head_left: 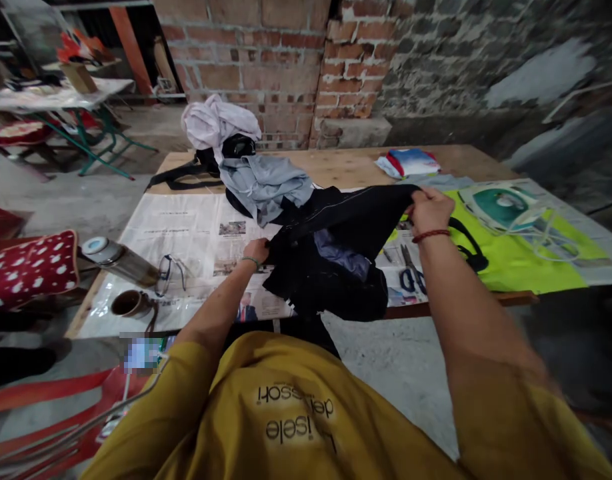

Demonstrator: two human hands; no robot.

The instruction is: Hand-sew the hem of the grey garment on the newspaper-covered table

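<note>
The right hand [431, 208] grips the far right corner of the black cloth [356, 208], thumb and fingers pressed together on its edge, while the left hand [257, 251] is curled at the cloth's left edge; its fingertips are lost against the dark fabric, but it looks closed on that side. The cloth lies between the two hands, on the front middle part of the table [336, 159], and its long axis runs slantwise, from low beside the left hand up and away to the right one, which is higher and farther out. Its upper edge is drawn fairly straight, with a pale thread-like line along it; the lower part slumps in soft, matt folds toward the body, around a smooth, bluish-grey lining [342, 255] with a faint sheen. Just behind it sits a crumpled grey cloth [266, 181], with a pale pink cloth [219, 122] heaped beyond. Flat newspaper [186, 223] covers much of the bare wood. Near the right forearm are dark-handled scissors [410, 270] and, farther right, a green-and-white iron [503, 203] on a bright yellow sheet [516, 270]. Well to the left stand a clear-sided bottle [121, 260], thin-framed glasses [171, 273] and a round brown mug [129, 305]. A rough brick wall [266, 73] rises behind.
</note>
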